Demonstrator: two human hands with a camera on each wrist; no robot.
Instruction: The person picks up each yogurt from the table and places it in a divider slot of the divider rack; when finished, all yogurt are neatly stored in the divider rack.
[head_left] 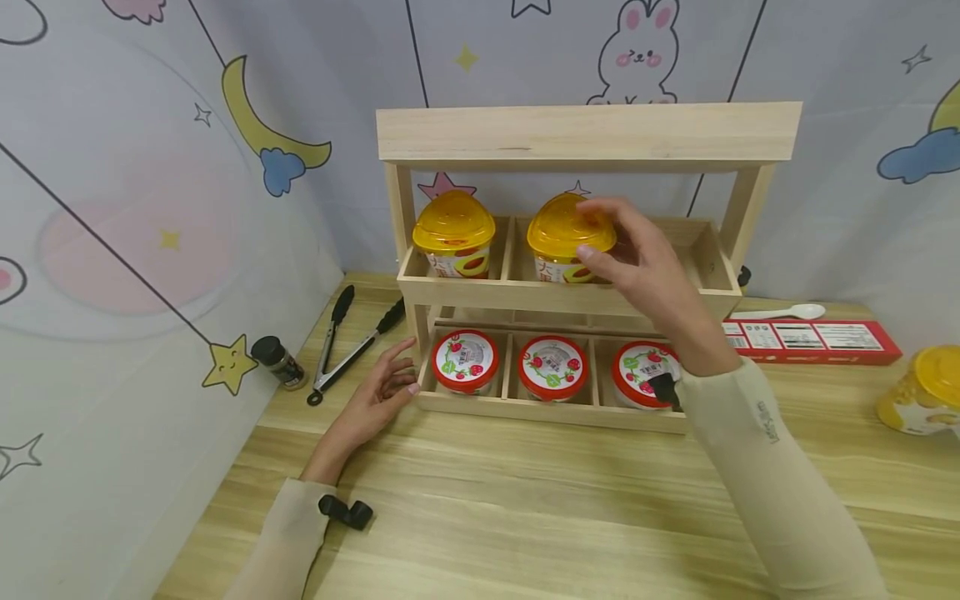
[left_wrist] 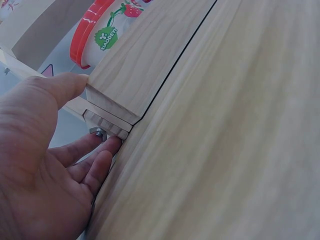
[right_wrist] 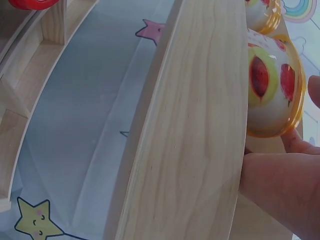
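Observation:
My right hand (head_left: 648, 262) is at the right side of a yellow-lidded fruit cup (head_left: 566, 225), in the middle compartment of the wooden rack's upper tier (head_left: 570, 293). Its thumb and fingers spread loosely about the lid; the right wrist view shows gaps between them and the cup (right_wrist: 272, 90). At the lower tier's left end is my left hand (head_left: 375, 404). In the left wrist view its thumb (left_wrist: 70, 87) touches the wooden corner, and relaxed fingers lie by the side near a wing nut (left_wrist: 100, 133). A second yellow-lidded cup (head_left: 453, 233) sits in the upper left compartment.
Red-lidded strawberry cups (head_left: 553, 367) fill the lower compartments. Tongs (head_left: 345, 367) and a black-capped jar (head_left: 279, 362) lie left of the rack. On the right are a red box (head_left: 817, 342), a white spoon (head_left: 798, 312) and another yellow-lidded cup (head_left: 926, 392).

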